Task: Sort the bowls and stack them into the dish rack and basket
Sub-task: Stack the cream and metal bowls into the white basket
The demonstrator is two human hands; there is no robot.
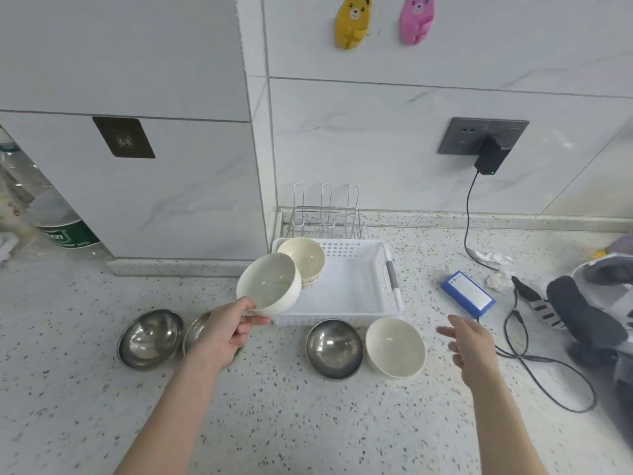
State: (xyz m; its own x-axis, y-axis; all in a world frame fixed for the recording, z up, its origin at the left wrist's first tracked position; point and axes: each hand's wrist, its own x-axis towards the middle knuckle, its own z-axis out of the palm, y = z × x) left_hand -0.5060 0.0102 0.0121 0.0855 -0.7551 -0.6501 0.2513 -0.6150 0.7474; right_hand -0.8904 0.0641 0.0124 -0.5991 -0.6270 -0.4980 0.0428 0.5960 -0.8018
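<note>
Two forearms reach over a speckled surface (308, 423); left hand (228, 329) pinches a tilted cream bowl (269, 284) at the basket (352, 289) edge, best levelled and nested onto the cream stack (303, 260) inside, while right hand (471, 341) hovers spread, empty.

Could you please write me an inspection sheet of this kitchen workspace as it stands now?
Surface: speckled counter.
Job's things: cream bowl held over the white basket; stacked cream bowls inside it; another cream bowl and three steel bowls on the counter; wire rack behind, holding nothing.
Clutter: blue box, crumpled paper.
Grips: left hand pinches the held bowl's rim; right hand open.
Cables: black cord from the wall adapter.
Surroundings: tiled wall, two bear hooks.
</note>
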